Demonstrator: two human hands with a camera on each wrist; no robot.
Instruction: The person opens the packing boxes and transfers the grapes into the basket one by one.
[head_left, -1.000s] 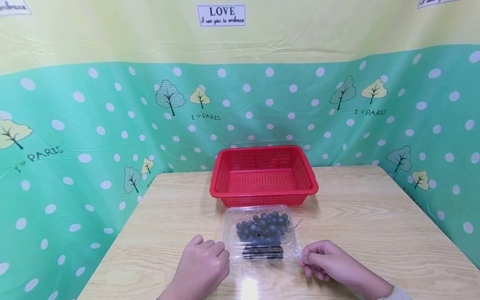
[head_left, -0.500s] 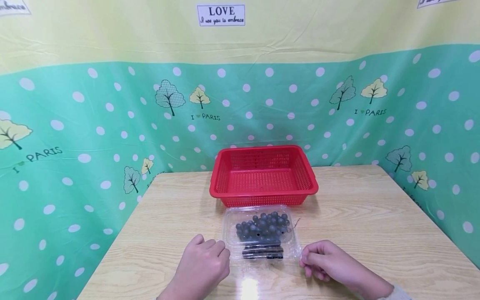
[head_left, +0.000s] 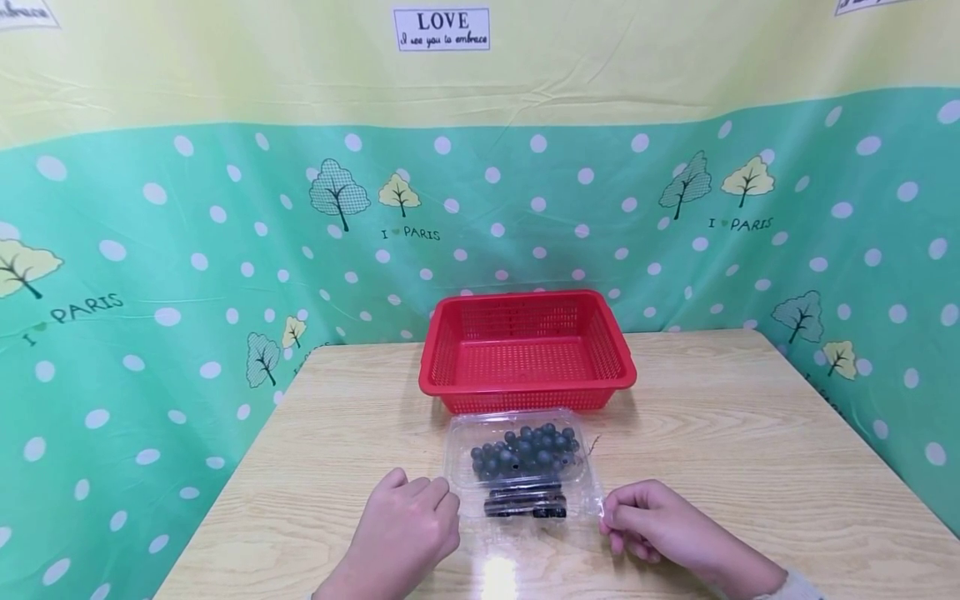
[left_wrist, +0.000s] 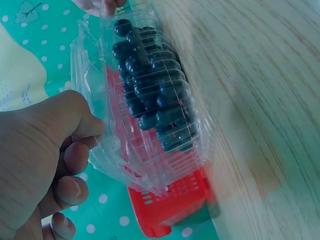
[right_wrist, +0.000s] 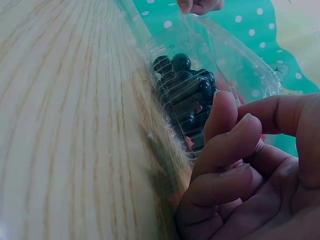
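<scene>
A clear plastic clamshell box [head_left: 463, 467] lies on the table in the middle of the head view. Dark blue grapes [head_left: 525, 450] fill it and show through its lid and ribbed front wall. My left hand [head_left: 408, 533] pinches the lid's rim at the near left corner, thumb against curled index finger. At the near right corner, my right hand [head_left: 667, 529] pinches the same rim. From the left wrist camera, the lid [left_wrist: 85, 65] stands tilted up, apart from the lower tray that holds the grapes [left_wrist: 155, 90]. The pinched rim is partly hidden behind the fingers.
Right behind the box stands a red perforated plastic basket [head_left: 525, 400]. The light wooden table [head_left: 315, 467] extends to both sides. A green and yellow printed cloth [head_left: 180, 275] hangs around its back and sides. A thin stem [head_left: 595, 444] sticks out at the box's right.
The lid's front edge has lifted slightly, and reflections on it have shifted. Both hands keep their grip at the corners and have hardly moved.
</scene>
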